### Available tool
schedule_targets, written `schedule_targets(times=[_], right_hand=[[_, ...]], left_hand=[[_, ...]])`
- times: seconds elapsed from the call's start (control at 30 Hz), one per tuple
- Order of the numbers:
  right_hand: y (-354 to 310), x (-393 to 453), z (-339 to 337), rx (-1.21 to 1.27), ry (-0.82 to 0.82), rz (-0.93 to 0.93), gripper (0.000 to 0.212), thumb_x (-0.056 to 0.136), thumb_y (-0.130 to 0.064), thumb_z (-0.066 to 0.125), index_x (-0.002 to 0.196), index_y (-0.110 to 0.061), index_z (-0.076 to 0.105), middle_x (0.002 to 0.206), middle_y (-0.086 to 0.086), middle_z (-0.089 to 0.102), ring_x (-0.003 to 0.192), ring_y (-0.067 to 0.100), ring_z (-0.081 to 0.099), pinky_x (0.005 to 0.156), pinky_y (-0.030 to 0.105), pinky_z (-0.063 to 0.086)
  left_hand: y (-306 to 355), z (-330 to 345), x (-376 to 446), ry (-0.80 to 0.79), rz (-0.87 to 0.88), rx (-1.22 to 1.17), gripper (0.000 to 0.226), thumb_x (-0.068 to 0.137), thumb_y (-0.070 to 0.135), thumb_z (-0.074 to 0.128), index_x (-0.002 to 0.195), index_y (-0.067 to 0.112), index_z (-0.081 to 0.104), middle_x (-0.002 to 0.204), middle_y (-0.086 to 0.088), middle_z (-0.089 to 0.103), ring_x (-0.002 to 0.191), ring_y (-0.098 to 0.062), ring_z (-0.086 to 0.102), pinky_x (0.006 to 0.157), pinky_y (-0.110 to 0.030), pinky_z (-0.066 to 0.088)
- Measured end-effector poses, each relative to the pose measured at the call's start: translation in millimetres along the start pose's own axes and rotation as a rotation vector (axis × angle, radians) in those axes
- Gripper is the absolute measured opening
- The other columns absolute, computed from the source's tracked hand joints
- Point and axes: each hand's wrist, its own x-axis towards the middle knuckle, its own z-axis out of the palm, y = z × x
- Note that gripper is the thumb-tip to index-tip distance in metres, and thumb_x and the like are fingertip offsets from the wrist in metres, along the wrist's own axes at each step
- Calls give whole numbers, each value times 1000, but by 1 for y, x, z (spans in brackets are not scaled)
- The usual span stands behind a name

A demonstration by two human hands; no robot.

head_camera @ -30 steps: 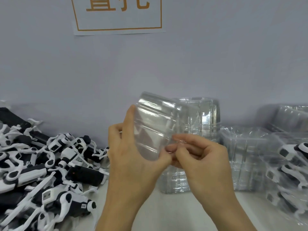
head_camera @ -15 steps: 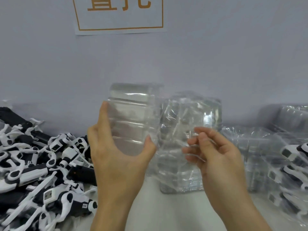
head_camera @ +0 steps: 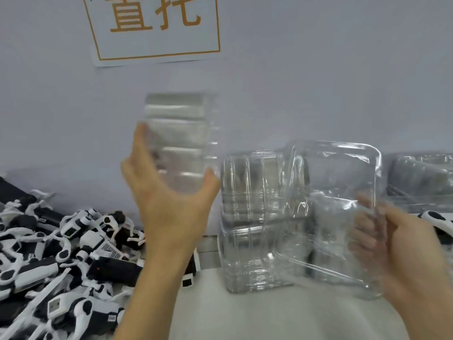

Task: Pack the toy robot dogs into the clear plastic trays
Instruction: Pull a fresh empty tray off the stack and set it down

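wall (head_camera: 318,82): pale grey | paper sign (head_camera: 157,28): orange border, 2 orange characters | table (head_camera: 269,317): white

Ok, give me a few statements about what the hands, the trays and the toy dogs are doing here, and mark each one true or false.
1. The left hand holds a clear tray up in the air. True.
2. The right hand is empty. False: it grips another clear tray.
3. The toy robot dogs lie heaped on the left. True.
4. A toy dog sits in the left hand's tray. False: that tray looks empty.
5. A tray stack stands between the hands. True.
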Motion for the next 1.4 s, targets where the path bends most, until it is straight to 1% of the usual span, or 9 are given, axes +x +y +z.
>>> schedule_targets(times=[0.13, 0.27, 0.43, 0.6, 0.77, 0.93, 1.13, 1.27, 1.4], right_hand=[[-7, 4, -8, -32, 26, 6, 20, 98, -16, 44, 92, -16, 64, 54, -6, 35, 38, 7, 28, 34, 14, 24], [-11, 5, -8, -44, 11, 48, 21, 100, -19, 43, 90, -17, 62, 54, -6, 31, 34, 6, 25, 30, 14, 23], [-12, 4, -3, -100, -23, 105, 23, 102, -18, 40, 92, -16, 61, 53, -4, 30, 31, 6, 25, 29, 14, 21], [-5, 3, 1, -126, -65, 88, 22, 99, -18, 43, 95, -14, 64, 55, -4, 32, 35, 6, 27, 29, 16, 23], [6, 5, 3, -151, -74, 99, 25, 101, -21, 46, 92, -16, 69, 54, -5, 34, 36, 5, 26, 29, 16, 22], [14, 8, 0, -247, -76, 92, 21, 97, -17, 48, 84, -13, 65, 54, -5, 33, 37, 5, 27, 30, 17, 21], [20, 10, 1, -294, -90, 83, 9, 94, -19, 52, 95, -15, 60, 53, -5, 33, 37, 6, 29, 30, 18, 24], [22, 12, 1, -281, -85, 83, 15, 94, -20, 53, 88, -13, 65, 52, -5, 34, 36, 6, 28, 30, 18, 23], [24, 11, 1, -292, -90, 94, 21, 94, -24, 56, 83, -14, 72, 53, -5, 36, 37, 6, 29, 31, 18, 24]], left_hand=[[3, 40, 46, -183, 310, 301, 99, 73, 24, 81, 156, 27, 26, 122, -2, 32, 111, -16, 40, 96, -33, 31], [2, 85, 77, -477, 559, 649, 100, 77, 30, 82, 158, 29, 22, 125, -5, 35, 114, -22, 38, 94, -34, 22], [8, 122, 91, -647, 734, 708, 96, 80, 19, 77, 157, 36, 22, 137, -3, 40, 118, -24, 41, 99, -41, 25], [5, 131, 99, -756, 733, 739, 101, 82, 3, 68, 159, 37, 12, 147, -6, 38, 126, -30, 40, 110, -46, 22], [4, 129, 97, -789, 728, 752, 87, 90, 70, 49, 159, 40, 5, 159, -3, 27, 144, -31, 26, 119, -53, 11], [-8, 119, 90, -750, 741, 681, 74, 96, 62, 50, 157, 37, 18, 153, 0, 36, 142, -25, 30, 118, -48, 13], [-18, 115, 91, -725, 647, 672, 82, 92, 60, 57, 157, 30, 17, 151, -1, 39, 138, -25, 35, 115, -43, 17], [-19, 117, 94, -879, 554, 675, 74, 94, 58, 55, 155, 29, 25, 135, -3, 53, 121, -27, 50, 109, -44, 28], [-12, 120, 93, -948, 510, 673, 69, 97, 57, 51, 156, 30, 27, 136, -4, 54, 124, -26, 50, 107, -41, 29]])
